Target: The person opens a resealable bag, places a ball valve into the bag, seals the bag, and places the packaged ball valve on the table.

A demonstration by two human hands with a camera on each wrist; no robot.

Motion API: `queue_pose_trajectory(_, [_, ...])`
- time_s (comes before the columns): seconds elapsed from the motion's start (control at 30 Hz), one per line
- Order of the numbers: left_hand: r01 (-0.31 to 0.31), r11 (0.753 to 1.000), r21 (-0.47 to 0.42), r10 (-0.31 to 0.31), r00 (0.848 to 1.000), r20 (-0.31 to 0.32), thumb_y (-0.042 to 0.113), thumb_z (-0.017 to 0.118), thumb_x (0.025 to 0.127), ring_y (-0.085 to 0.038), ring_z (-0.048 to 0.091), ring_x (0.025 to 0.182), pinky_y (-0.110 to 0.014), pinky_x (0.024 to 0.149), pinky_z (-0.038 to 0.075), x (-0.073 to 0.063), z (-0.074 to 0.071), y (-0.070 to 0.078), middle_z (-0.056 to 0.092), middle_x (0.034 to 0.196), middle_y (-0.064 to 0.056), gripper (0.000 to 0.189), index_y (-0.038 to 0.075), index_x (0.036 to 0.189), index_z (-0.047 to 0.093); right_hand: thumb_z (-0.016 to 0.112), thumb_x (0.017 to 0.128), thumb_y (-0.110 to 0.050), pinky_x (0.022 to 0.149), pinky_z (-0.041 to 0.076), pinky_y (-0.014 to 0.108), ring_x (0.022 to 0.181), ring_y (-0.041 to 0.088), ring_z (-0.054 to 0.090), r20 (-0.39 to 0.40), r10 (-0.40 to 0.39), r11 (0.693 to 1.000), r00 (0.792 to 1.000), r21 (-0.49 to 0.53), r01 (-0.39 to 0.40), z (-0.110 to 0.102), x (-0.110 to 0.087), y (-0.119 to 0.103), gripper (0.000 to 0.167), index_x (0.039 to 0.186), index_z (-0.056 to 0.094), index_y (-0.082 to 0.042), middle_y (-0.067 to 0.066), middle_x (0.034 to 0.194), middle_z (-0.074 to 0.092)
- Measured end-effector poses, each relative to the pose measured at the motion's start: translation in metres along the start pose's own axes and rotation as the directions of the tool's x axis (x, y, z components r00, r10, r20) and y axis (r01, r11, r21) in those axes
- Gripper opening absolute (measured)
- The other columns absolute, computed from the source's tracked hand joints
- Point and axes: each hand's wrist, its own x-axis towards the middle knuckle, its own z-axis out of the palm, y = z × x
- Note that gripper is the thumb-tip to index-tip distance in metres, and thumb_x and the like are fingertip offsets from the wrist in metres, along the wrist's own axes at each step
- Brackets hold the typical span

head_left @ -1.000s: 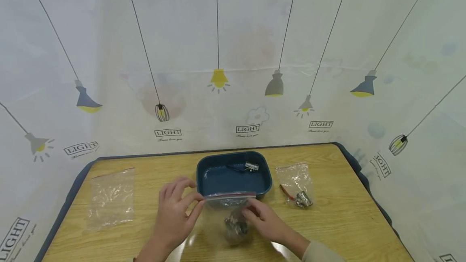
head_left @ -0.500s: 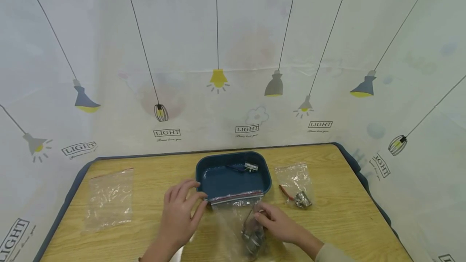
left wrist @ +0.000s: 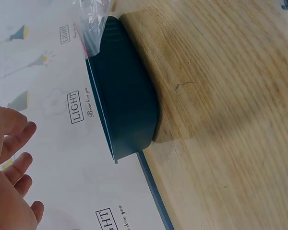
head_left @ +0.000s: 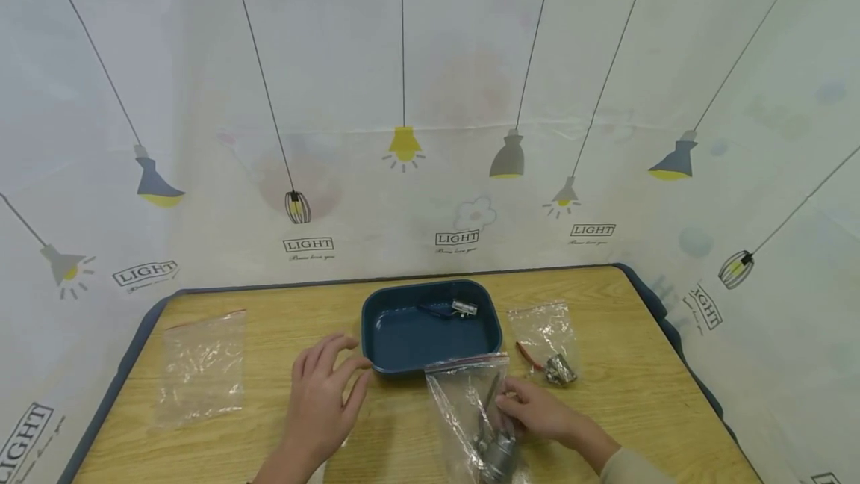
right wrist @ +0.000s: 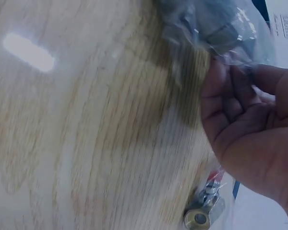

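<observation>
Wood table [head_left: 638,364], lamp-print wall [head_left: 363,58]: I see the right hand [head_left: 540,411] pinching the right edge of the clear bag [head_left: 458,403], its long axis toward the blue tray [head_left: 416,338] just beyond, metal part [head_left: 499,455] low inside, left hand [head_left: 317,398] empty, loosely curved, farther off.

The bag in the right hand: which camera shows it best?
The head view: the bag shows from seal to grey part inside. The left wrist view catches only its top; the right wrist view, a blurred portion beside the right hand.
</observation>
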Motion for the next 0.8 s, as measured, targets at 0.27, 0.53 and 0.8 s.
queue_pose_trajectory(0.27, [-0.005, 1.000, 0.005, 0.005, 1.000, -0.008, 0.028, 0.064, 0.092, -0.028, 0.047, 0.125, -0.047, 0.098, 0.031, -0.002, 0.001, -0.001, 0.060, 0.119, -0.004, 0.013, 0.019, 0.090, 0.073, 0.050, 0.098, -0.010, 0.050, 0.044, 0.022, 0.057, 0.010, 0.051, -0.046, 0.114, 0.993, 0.992, -0.013, -0.115, -0.006, -0.003, 0.004, 0.020, 0.089, 0.054, 0.007, 0.005, 0.072, 0.062])
queue_pose_trajectory(0.53, [0.001, 1.000, 0.009, -0.001, 1.000, -0.005, 0.025, 0.066, 0.090, -0.028, 0.047, 0.125, -0.048, 0.098, 0.031, -0.003, 0.002, -0.004, 0.060, 0.119, -0.005, 0.009, 0.019, 0.089, 0.073, 0.059, 0.089, -0.011, 0.049, 0.041, 0.023, 0.054, 0.010, 0.052, -0.267, 0.066, 0.927, 0.962, -0.339, -0.158, -0.014, 0.001, 0.006, 0.019, 0.072, 0.060, -0.002, 0.002, 0.062, 0.061])
queue_pose_trajectory(0.8, [0.012, 1.000, 0.018, -0.012, 1.000, -0.006, 0.021, 0.069, 0.086, -0.028, 0.048, 0.124, -0.047, 0.098, 0.031, -0.005, 0.003, -0.006, 0.060, 0.117, -0.004, 0.004, 0.018, 0.087, 0.072, 0.064, 0.086, -0.016, 0.046, 0.034, 0.023, 0.048, 0.010, 0.043, -0.365, 0.030, 0.812, 0.931, -0.534, -0.236, -0.017, 0.004, -0.007, 0.022, 0.065, 0.061, -0.010, -0.005, 0.055, 0.052])
